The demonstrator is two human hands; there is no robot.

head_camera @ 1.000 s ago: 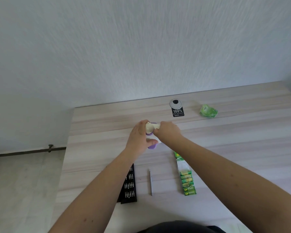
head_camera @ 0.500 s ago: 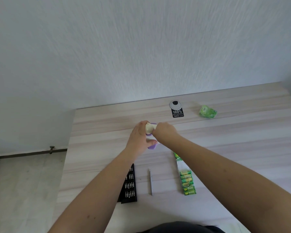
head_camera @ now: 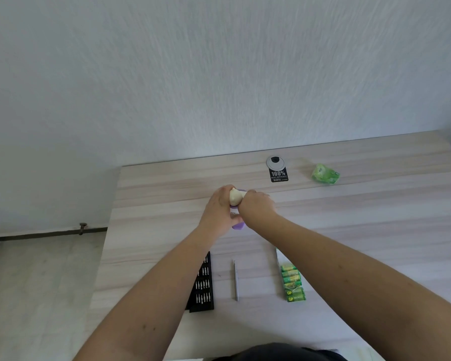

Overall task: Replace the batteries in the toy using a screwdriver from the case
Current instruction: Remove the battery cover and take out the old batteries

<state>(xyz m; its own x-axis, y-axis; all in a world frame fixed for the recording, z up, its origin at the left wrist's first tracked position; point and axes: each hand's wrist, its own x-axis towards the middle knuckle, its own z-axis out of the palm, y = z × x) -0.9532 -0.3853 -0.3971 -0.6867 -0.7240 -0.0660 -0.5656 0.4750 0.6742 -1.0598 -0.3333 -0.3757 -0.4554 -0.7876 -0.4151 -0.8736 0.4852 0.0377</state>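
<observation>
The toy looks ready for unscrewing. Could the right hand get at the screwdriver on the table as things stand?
Probably yes, once freed: the right hand now grips the toy with the left hand. The screwdriver lies uncovered between case and batteries.

A round grey cable cover (head_camera: 275, 162) with a black label (head_camera: 279, 175) is set into the wooden table (head_camera: 375, 204); nearby lies a crumpled green wrapper (head_camera: 325, 174), possibly plastic.
</observation>
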